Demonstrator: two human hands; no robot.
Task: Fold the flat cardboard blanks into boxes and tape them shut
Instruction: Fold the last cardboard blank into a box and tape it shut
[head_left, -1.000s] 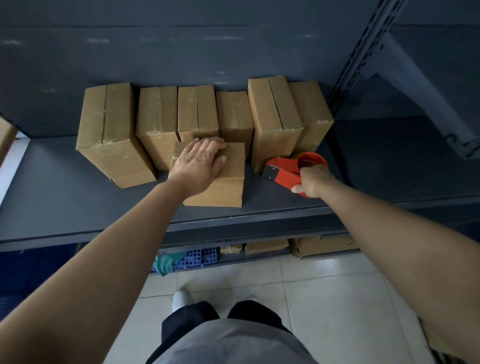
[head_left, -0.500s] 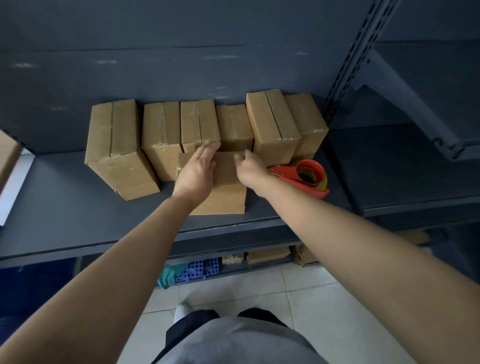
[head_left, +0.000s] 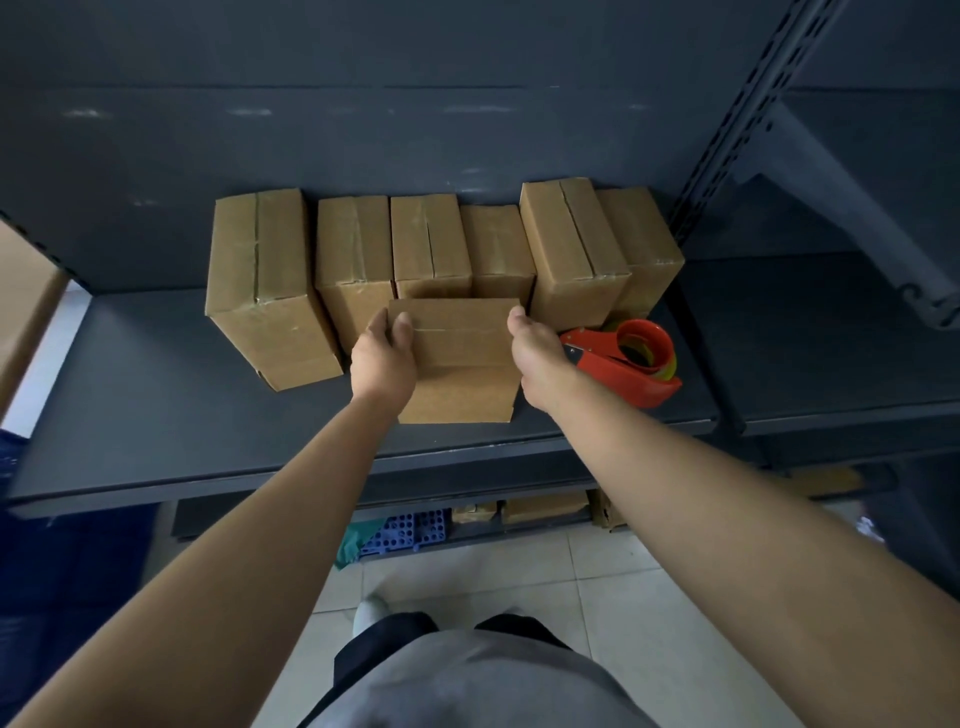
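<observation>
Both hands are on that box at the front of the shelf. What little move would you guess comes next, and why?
Probably lift the front box and stand it with the row of boxes behind. The left hand and right hand grip its two sides, its top seam looks taped, and the tape dispenser lies unheld beside it.
</observation>
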